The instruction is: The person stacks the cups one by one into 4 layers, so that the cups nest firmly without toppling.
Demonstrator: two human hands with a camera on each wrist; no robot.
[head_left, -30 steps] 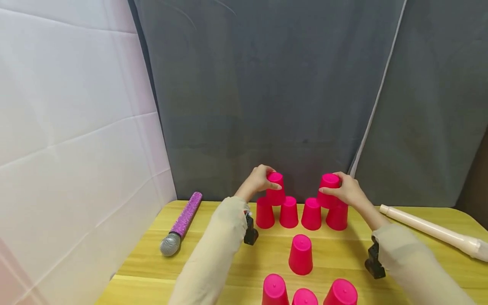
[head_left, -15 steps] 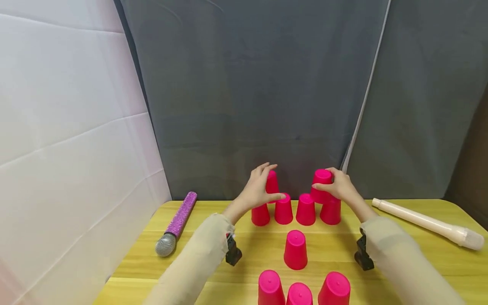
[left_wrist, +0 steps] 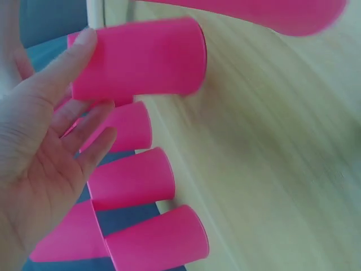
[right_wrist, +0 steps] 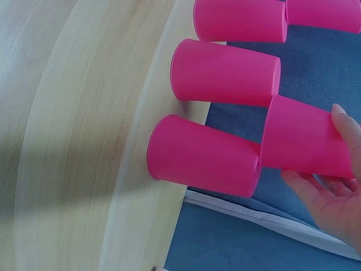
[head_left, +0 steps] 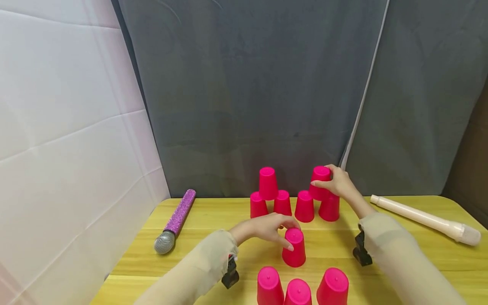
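Observation:
Pink cups stand upside down on the yellow table (head_left: 404, 264). Four form a back row, with one cup (head_left: 267, 183) stacked on the left pair. My right hand (head_left: 328, 182) grips another upper cup (head_left: 319, 186) resting on the right pair; in the right wrist view the thumb and fingers (right_wrist: 330, 195) wrap that cup (right_wrist: 304, 144). My left hand (head_left: 282, 233) reaches over a single cup (head_left: 294, 250) in the middle. In the left wrist view its fingers (left_wrist: 67, 121) are nearly straight, the index tip touching that cup (left_wrist: 141, 59). Three more cups (head_left: 298, 290) stand at the near edge.
A glittery purple microphone (head_left: 176, 221) lies at the left of the table. A cream recorder (head_left: 423, 219) lies at the right. A grey curtain (head_left: 267, 84) hangs close behind the back row and a white panel (head_left: 68, 127) stands to the left.
My left hand let go of the upper left cup, which stays stacked, and came back toward me onto the single middle cup. The right hand stays on the upper right cup.

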